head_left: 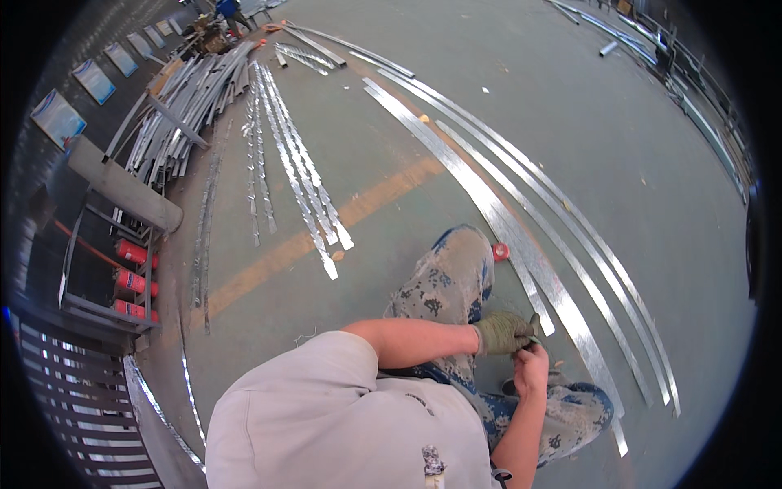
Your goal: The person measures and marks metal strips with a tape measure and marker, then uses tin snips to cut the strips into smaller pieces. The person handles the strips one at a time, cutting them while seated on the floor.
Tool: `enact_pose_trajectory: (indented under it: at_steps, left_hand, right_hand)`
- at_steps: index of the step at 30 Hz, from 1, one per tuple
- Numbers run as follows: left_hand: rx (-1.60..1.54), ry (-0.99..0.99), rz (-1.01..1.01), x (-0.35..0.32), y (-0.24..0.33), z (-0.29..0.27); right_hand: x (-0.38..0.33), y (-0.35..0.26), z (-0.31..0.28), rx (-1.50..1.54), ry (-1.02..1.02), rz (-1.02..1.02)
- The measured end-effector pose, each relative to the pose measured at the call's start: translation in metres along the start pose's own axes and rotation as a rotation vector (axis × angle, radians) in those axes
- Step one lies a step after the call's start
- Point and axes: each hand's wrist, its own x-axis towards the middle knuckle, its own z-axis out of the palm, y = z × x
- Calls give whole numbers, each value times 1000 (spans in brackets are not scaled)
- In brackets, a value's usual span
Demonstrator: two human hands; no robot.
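Note:
My left hand (498, 333), in a grey-green work glove, is closed in front of my bent knees. My right hand (532, 368) is bare, and its fingers meet the gloved fingertips. Between them shows a small, thin greenish thing (534, 337), too small to name. Just beyond the hands, the near end of a narrow shiny metal strip (547, 326) lies on the floor. A wider metal strip (562, 303) runs alongside it. A round red thing (500, 252), like a tape measure, sits by the strips near my knee.
More long metal strips (603, 248) curve along the right. Twisted, jagged strips (297, 175) lie ahead to the left. A heap of metal profiles (191, 102) stands by the left wall, near a rack of red cylinders (134, 281). A slatted grey frame (77, 399) is at lower left.

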Motion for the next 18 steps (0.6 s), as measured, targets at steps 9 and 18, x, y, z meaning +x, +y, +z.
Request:
enact_pose_trajectory:
  at_steps: [9,18]
  left_hand:
    - [-429,205,84,-5,24,12]
    - [-189,91,166,-5,17,-3]
  right_hand:
    - [66,0,-50,629,237,40]
    - [62,26,-12,68,-391,-140]
